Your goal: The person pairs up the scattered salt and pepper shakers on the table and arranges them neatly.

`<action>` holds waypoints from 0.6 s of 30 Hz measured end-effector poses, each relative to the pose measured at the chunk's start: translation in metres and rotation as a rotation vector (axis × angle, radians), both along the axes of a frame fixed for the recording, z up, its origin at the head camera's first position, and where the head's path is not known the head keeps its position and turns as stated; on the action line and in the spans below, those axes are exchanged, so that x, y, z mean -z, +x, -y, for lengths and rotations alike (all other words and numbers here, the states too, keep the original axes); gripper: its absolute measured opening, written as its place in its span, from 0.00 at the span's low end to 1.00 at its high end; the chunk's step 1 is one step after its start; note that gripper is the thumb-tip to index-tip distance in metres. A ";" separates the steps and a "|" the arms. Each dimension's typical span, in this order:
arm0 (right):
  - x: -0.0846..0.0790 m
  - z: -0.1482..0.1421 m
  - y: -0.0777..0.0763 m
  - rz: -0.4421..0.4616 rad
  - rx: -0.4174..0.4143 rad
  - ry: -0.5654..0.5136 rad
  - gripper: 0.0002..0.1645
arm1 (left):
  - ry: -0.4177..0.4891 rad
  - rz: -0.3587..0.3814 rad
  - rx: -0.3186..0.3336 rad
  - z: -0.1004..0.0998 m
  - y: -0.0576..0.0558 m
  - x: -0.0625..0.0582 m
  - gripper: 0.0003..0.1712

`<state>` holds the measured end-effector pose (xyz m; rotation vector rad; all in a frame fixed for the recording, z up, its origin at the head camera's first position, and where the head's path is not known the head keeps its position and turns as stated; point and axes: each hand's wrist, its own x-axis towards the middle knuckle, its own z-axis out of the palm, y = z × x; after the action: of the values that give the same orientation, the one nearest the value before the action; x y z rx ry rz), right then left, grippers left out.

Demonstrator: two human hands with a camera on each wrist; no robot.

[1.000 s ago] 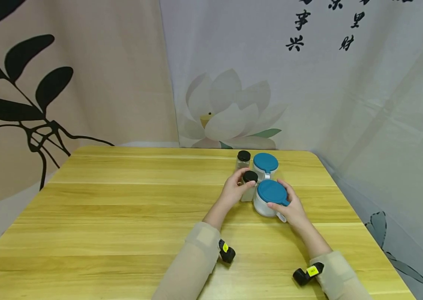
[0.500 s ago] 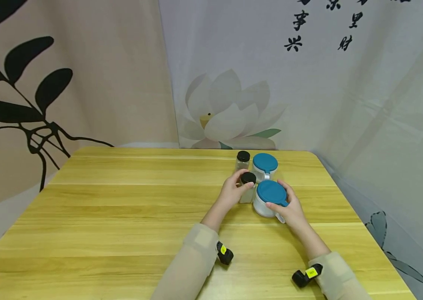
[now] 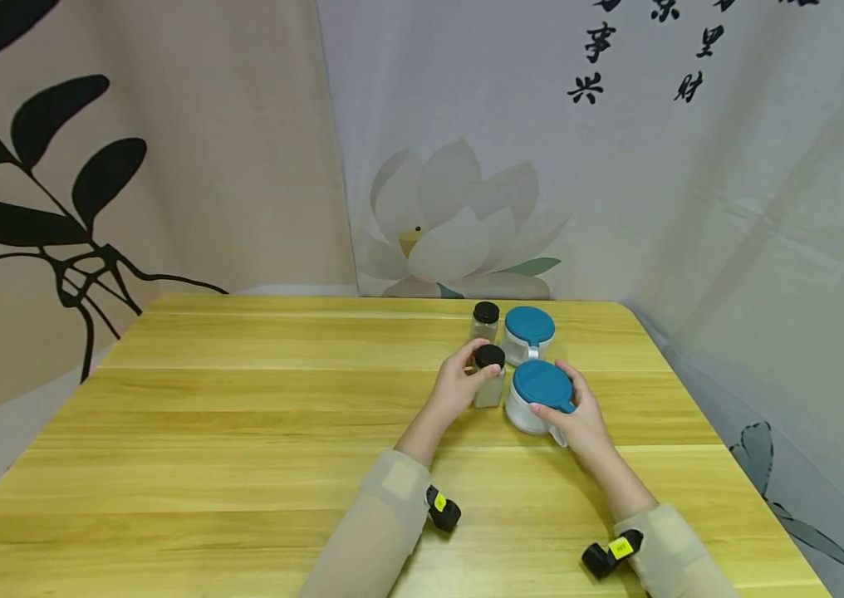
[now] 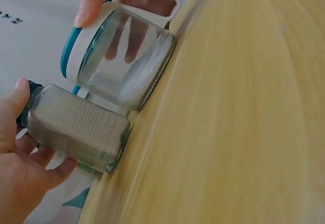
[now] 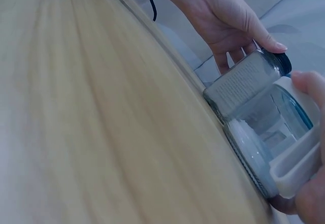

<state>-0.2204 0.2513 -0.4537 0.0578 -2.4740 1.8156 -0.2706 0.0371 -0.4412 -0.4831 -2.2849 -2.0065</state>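
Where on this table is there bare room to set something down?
The widest free patch of table is left of the left hand, out to the left edge. A smaller one lies between the wrist cameras; a strip right of the right hand reaches the right edge. Crowded: around both hands, where black-capped jars and blue-lidded jars bunch.

Right of centre in the head view, the nearer jar (image 3: 525, 412) and the farther jar (image 3: 516, 350) wear blue lids (image 3: 542, 382) over clear glass, the nearer with a white handle (image 3: 558, 436). Beside them, the front bottle (image 3: 488, 394) and rear bottle (image 3: 483, 331) have black caps (image 3: 489, 356). Yellow wood grain streaks the worktop (image 3: 242, 448). Sleeves (image 3: 373, 527) at the bottom are plain beige. At upper left, black leaves (image 3: 56, 116) pattern beige cloth (image 3: 242, 149); at upper right, black characters (image 3: 586, 88) mark greyish-white cloth (image 3: 788, 149).
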 end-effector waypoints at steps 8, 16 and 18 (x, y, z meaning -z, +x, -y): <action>0.001 0.004 0.003 -0.021 0.038 0.011 0.53 | -0.009 -0.001 -0.005 0.006 0.002 -0.002 0.25; -0.004 0.010 0.008 -0.013 0.073 0.021 0.53 | 0.015 -0.009 0.011 0.012 0.007 -0.010 0.25; -0.004 0.011 0.008 -0.013 0.083 0.026 0.53 | 0.004 -0.011 0.016 0.015 0.011 -0.017 0.25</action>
<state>-0.2122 0.2405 -0.4492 -0.0309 -2.4530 1.7454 -0.2596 0.0221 -0.4239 -0.5117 -2.2781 -2.0096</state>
